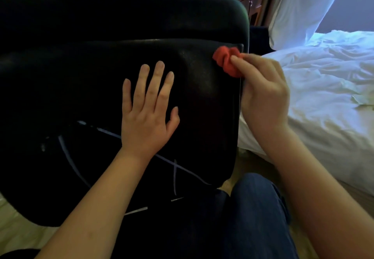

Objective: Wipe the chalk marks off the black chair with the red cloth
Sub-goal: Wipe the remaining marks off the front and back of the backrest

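The black chair [85, 72] fills the left and middle of the head view, its seat facing me. White chalk marks [175, 175] cross the lower part of the seat as several straight lines. My left hand [147, 113] lies flat on the seat with fingers spread, just above the marks. My right hand [263, 94] pinches the bunched red cloth [226, 60] at the seat's upper right edge, well away from the chalk lines.
A bed with rumpled white sheets [315, 88] runs along the right side, close to the chair. A white pillow [297, 9] leans at the back right, next to a wooden nightstand [256, 5]. My blue-trousered leg [261, 214] is below the chair.
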